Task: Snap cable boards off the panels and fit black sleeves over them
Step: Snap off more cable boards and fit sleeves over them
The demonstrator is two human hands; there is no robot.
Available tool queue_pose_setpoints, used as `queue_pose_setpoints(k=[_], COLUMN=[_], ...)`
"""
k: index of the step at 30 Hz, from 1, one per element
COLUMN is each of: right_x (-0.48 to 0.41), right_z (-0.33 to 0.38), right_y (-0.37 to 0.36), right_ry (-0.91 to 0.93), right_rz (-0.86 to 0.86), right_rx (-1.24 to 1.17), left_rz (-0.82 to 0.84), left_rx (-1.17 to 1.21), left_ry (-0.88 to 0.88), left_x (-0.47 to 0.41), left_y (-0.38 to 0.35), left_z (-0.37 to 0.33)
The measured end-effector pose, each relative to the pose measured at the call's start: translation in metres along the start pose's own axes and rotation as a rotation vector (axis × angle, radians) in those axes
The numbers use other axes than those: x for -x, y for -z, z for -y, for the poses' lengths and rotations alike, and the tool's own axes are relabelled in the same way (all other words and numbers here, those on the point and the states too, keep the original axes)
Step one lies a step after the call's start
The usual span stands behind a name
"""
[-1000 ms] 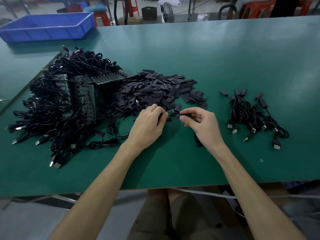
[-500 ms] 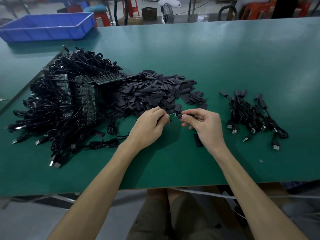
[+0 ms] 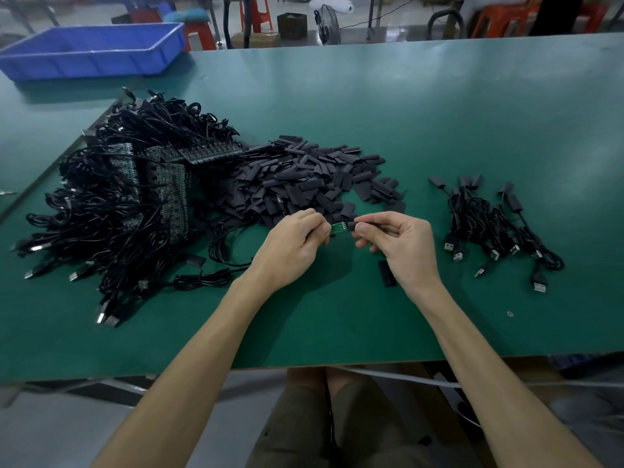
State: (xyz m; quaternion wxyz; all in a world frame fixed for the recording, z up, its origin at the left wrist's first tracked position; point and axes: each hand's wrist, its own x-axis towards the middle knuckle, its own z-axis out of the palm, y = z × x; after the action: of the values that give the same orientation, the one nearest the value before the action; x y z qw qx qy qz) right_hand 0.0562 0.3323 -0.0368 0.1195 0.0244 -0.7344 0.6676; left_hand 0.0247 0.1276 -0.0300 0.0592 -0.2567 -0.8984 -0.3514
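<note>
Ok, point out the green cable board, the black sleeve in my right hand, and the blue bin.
green cable board [image 3: 338,228], head view, exposed green face.
black sleeve [image 3: 350,225], head view, end nearest the board.
blue bin [image 3: 94,67], head view, front wall.

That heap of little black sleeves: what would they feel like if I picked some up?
Probably very light: the black sleeves lie flat and thin, piled loosely. Likely soft and squashable, since they look flattened. A push would probably scatter them across the table.

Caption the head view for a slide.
Left hand pinches a green board; right hand holds a black sleeve at its tip.
</note>
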Motion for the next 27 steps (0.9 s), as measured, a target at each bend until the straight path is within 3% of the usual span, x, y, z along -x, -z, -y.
queue_pose_setpoints(k=[27], right_x=[-0.0004], right_z=[0.0013], right_y=[0.0003], right_ry=[-0.007], right_rz=[0.069], right_rx=[-0.026], left_rz=[0.003], left_rx=[0.046], left_ry=[-0.010], left_x=[-0.0010], left_y=[0.0012], left_z=[0.0034])
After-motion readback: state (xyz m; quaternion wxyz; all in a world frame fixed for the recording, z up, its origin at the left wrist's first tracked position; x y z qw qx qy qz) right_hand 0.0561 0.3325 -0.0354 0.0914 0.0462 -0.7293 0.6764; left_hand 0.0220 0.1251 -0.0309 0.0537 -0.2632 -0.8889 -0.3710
